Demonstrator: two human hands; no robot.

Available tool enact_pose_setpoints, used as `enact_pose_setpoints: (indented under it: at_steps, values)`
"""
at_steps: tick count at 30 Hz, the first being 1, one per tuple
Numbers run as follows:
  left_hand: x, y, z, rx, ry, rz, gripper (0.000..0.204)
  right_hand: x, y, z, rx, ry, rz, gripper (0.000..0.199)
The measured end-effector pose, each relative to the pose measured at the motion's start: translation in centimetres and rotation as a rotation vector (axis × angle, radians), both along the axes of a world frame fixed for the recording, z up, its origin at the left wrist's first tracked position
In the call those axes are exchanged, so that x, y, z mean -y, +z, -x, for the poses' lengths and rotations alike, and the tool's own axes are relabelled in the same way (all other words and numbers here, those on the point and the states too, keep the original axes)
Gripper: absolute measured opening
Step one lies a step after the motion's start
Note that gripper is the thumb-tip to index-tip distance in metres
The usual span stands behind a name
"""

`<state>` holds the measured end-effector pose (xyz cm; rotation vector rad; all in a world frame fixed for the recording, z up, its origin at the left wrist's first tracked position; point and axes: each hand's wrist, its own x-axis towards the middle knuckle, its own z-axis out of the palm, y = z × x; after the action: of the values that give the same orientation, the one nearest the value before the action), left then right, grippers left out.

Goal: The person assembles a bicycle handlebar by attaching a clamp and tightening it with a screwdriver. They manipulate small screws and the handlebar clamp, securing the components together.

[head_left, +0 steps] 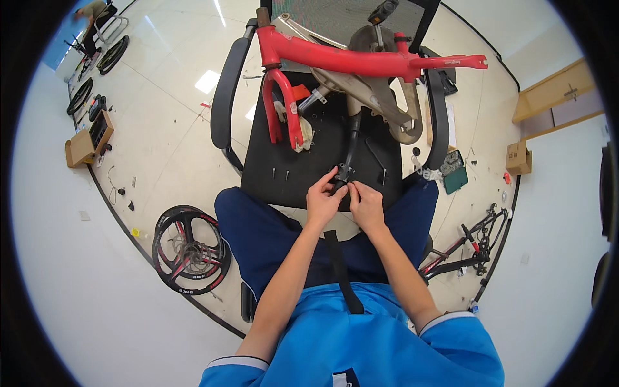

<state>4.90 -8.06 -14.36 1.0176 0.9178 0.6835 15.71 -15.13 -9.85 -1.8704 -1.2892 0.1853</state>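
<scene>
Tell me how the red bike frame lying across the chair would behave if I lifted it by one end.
The red bike frame looks like rigid tubing, so probably no flex. It spans the chair's armrests, so lifting one end would likely pivot or slide it. The fork hangs down and may swing.

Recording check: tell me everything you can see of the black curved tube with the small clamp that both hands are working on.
The black tube is slim, dark and gently curved, seemingly metal with a dull finish. It lies on the black chair seat, running from under the red bike frame toward the person. Its near end carries a small black clamp. The left hand pinches that clamp from the left, the right hand meets it from the right. Finer detail is too small to tell.
</scene>
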Motion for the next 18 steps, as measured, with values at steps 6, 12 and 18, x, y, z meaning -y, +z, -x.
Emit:
enact_pose_setpoints:
  at_steps: [6,12,18]
  values:
    - [0.2,0.2,0.0,-0.066,-0.016,-0.072,0.062,0.5,-0.2,-0.4,-0.047,0.035,0.041,0.013]
    - [1.7,1.3,0.5,-0.315,-0.056,-0.542,0.054,1.3,-0.8,0.7,-0.397,-0.029,0.286,0.032]
    - [1.7,1.3,1.0,-0.349,-0.132,-0.552,0.059,2.6,-1.9,0.6,-0.553,0.072,0.399,0.047]
